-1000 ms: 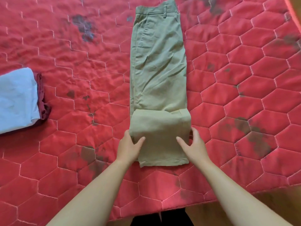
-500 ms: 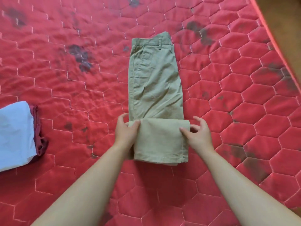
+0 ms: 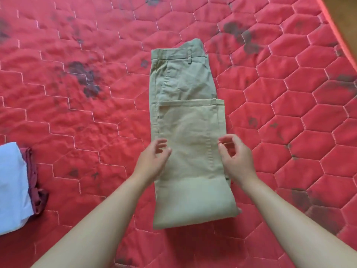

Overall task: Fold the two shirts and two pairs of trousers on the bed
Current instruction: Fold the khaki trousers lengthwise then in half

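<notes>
Two bare forearms reach in from the near edge; between them lies the near fold of the trousers [image 3: 190, 120], a rounded doubled edge close to the person, its right corner sticking out a little. The left hand [image 3: 153, 161] sits at the trousers' left edge, its fingers [image 3: 162, 142] loosely bent and slightly apart, gripping nothing; they are blurred, and whether they brush the cloth cannot be told. The right hand [image 3: 236, 158] sits at the right edge, palm facing inward, its fingers [image 3: 227, 137] spread and gently curled, thumb apart from them, holding nothing; the heel of the hand overlaps the cloth's edge. Past the hands the folded-up leg lies flat on the upper part, its hem running straight across about midway; it juts slightly beyond the layer below on the right. Farther still the waistband with a belt loop marks the far end. The trousers lie on the bed [image 3: 81, 117], a red quilted cover with dark stains, with open cover on both sides and beyond. At the near left frame edge a folded white garment [image 3: 11, 186] rests on a maroon garment [image 3: 36, 192], well apart from the trousers. At far right the bed's edge slants away, floor [image 3: 347, 10] past it.
</notes>
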### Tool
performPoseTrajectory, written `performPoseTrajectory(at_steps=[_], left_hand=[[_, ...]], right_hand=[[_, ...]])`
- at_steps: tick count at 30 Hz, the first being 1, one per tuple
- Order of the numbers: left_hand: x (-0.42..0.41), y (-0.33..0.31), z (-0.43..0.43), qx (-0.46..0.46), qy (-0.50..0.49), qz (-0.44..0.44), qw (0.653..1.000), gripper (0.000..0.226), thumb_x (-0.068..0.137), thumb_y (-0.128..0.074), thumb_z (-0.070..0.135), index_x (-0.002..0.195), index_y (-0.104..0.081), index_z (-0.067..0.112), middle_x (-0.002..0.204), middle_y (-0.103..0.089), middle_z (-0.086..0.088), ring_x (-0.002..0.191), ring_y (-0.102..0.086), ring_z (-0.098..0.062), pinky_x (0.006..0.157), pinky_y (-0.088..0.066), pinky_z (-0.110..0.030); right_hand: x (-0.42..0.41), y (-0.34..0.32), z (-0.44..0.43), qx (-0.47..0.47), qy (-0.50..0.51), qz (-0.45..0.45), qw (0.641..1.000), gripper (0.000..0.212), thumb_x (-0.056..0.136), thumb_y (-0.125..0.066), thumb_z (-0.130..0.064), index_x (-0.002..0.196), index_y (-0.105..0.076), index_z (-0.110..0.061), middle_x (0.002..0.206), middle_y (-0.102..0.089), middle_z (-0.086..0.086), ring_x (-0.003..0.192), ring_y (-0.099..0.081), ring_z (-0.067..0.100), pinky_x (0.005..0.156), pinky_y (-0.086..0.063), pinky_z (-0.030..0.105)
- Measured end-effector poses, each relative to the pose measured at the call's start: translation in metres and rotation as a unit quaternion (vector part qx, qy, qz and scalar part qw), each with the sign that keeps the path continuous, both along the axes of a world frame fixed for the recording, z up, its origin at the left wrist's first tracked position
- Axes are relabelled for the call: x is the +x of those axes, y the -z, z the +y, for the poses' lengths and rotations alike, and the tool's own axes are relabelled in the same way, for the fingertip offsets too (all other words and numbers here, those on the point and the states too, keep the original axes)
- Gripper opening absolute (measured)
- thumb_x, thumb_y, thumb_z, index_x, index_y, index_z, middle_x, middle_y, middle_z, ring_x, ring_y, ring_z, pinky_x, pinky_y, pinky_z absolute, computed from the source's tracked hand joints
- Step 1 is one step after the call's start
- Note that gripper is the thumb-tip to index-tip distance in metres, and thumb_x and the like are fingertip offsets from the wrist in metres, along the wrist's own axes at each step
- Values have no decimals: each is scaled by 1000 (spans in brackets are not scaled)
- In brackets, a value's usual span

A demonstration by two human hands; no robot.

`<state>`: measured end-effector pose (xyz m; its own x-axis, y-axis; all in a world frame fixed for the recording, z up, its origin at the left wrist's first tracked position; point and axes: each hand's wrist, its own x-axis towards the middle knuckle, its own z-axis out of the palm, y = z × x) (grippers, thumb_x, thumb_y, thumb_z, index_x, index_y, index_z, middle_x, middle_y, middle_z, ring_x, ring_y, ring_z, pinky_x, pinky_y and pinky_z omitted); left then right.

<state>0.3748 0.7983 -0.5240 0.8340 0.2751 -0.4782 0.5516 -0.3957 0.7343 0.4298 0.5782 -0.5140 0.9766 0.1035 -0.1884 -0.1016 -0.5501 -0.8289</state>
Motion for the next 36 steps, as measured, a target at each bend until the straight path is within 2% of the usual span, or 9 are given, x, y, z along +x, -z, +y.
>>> performPoseTrajectory(at_steps=[3,11,15,19,23,26,30,33,36], left_hand=[[-18,19,-5,145,165,28,975,41,87,-60,26,126,-50,15,128,-50,-4,119,-47,-21,99,-35,-28],[39,33,-2,158,-4,-31,987,57,87,-58,21,138,-35,8,139,-37,-12,129,-35,-26,110,-27,-33],[68,43,0,72,-37,26,996,63,89,-59,27,141,-27,12,121,-52,-6,115,-51,-29,98,-40,-38],[63,47,-2,118,29,48,991,30,90,-56,27,111,-45,9,97,-53,-3,101,-53,-30,75,-36,-32],[60,48,-1,167,43,22,985,34,89,-56,21,117,-43,7,124,-45,-11,114,-46,-29,94,-38,-37],[63,45,-8,16,22,37,999,56,91,-54,15,137,-24,13,133,-48,-10,121,-49,-29,100,-39,-35],[66,37,-3,-1,-26,-57,998,60,89,-57,13,140,-25,19,137,-49,-3,123,-49,-20,104,-36,-31],[100,22,15,0,-85,-145,986,56,84,-65,14,132,-36,18,114,-57,12,105,-56,-7,92,-43,-22],[153,4,39,19,-118,-189,975,54,83,-66,14,129,-39,17,101,-55,17,90,-56,0,80,-43,-13]], right_hand=[[0,14,12,-106,-66,-49,991,27,77,-68,-9,103,-61,-9,115,-51,6,107,-49,14,95,-33,17],[47,42,40,-212,6,26,977,80,77,-71,-36,140,-29,-9,144,-28,14,133,-29,30,109,-25,37],[62,51,44,-168,44,-31,984,73,74,-75,-22,135,-38,-5,133,-39,17,125,-36,30,107,-21,28],[58,53,37,-122,30,-96,987,59,74,-73,-7,127,-49,-5,122,-54,12,116,-48,27,103,-27,25],[60,51,33,-89,50,-73,992,50,77,-67,-3,123,-50,-12,117,-63,7,111,-57,25,94,-41,32],[62,48,35,-76,37,-48,995,47,82,-61,-2,125,-47,-12,118,-63,7,111,-58,23,86,-39,23],[71,40,39,-29,51,-47,997,43,84,-56,2,123,-48,-11,115,-65,7,112,-59,21,85,-38,12],[111,24,56,6,66,-104,992,41,81,-56,4,119,-51,-11,107,-64,-4,103,-60,10,79,-35,-1],[173,9,80,25,42,-121,991,42,80,-59,-1,120,-52,-12,106,-59,-11,101,-58,6,83,-37,4]])
